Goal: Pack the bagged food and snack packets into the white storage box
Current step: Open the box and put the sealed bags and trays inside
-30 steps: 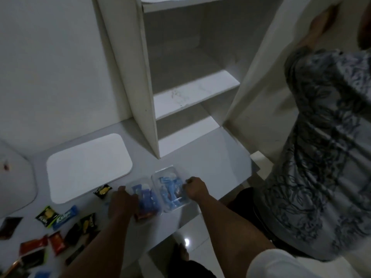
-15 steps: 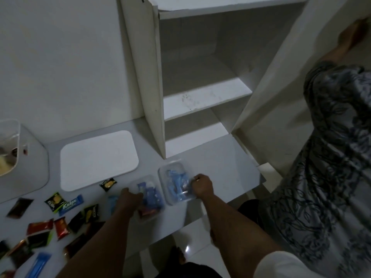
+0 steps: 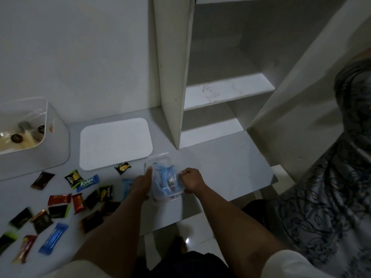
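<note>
Your left hand (image 3: 140, 185) lies flat against the left side of a clear, shiny plastic tub (image 3: 165, 181) with blue packets inside. Your right hand (image 3: 190, 180) pinches its right edge. It sits near you on the smooth grey tabletop (image 3: 230, 167). The round-cornered white box (image 3: 58, 135) is far left, beside its flat lid (image 3: 115, 143). Crinkly snack packets (image 3: 60, 199) lie scattered at the left.

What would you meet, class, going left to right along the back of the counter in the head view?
White storage box → flat white lid → clear plastic container held between both hands → cupboard shelves → patterned-shirt person.
</note>
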